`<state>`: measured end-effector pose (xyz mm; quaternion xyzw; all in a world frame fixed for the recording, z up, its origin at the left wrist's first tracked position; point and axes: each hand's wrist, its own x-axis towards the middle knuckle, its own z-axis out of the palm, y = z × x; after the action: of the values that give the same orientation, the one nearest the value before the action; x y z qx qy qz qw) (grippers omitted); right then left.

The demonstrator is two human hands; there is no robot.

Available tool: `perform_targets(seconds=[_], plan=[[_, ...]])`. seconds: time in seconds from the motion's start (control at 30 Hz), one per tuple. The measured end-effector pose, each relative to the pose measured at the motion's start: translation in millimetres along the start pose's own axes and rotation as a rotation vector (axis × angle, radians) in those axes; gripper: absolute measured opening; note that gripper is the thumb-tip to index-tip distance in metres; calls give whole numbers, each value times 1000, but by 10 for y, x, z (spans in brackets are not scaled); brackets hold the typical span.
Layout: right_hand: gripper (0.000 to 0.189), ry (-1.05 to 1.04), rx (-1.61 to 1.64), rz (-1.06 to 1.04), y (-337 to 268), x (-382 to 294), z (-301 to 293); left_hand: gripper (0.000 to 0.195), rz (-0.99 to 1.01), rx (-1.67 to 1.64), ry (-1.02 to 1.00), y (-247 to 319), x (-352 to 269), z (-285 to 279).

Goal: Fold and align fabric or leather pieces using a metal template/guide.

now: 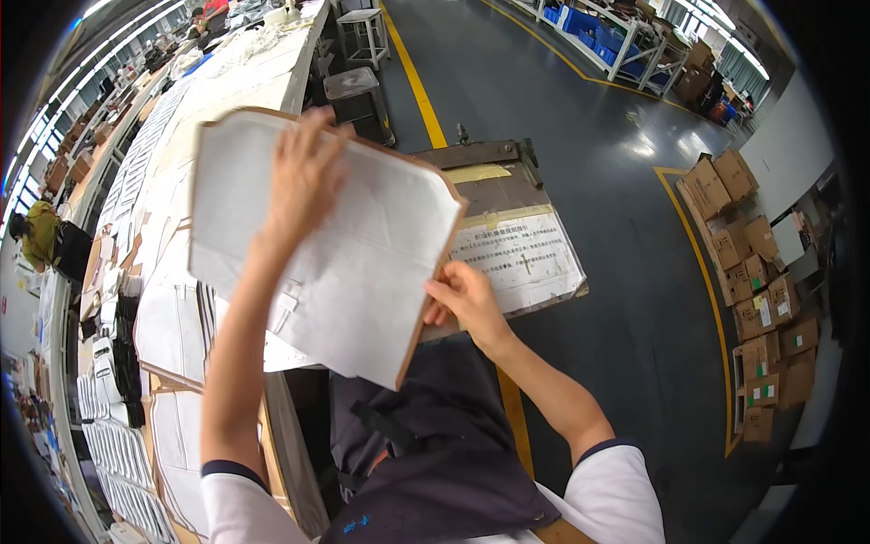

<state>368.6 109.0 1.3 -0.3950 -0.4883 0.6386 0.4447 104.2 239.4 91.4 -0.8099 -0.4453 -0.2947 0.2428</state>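
Observation:
Before me is a large white panel [367, 224] with a brown edging, tilted above the work surface. My right hand [469, 299] pinches its right edge between thumb and fingers. My left hand [309, 170] lies over the panel's upper part, fingertips at the far edge; it is motion-blurred, so its grip is unclear. Under the panel's right side stands a machine with a worn brown metal top [489, 194]. A printed sheet [520, 251] is taped onto that top, partly hidden by the panel. A small white tab [285, 309] shows on the panel's lower left.
A long table [272, 75] on the left bears stacked white panels [173, 333] and rows of cut pieces. Cardboard boxes [737, 245] sit on pallets at right. A plastic bin [353, 85] and white stool [360, 24] stand ahead. Another person [37, 234] is at far left.

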Motion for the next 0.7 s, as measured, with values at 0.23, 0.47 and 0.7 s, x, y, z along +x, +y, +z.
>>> perform_targets(seconds=[0.23,0.47,0.7], plan=[[20,147,14,83,416,-1094,450,53,-432,-128,-287,182,-1414,344],[24,-881,-220,77,53,-1063,371,64,-245,-309,-417,324,-1261,306],[36,-231,-1095,-813,-397,1009,499,45,-380,-277,-230,9,-1053,526]])
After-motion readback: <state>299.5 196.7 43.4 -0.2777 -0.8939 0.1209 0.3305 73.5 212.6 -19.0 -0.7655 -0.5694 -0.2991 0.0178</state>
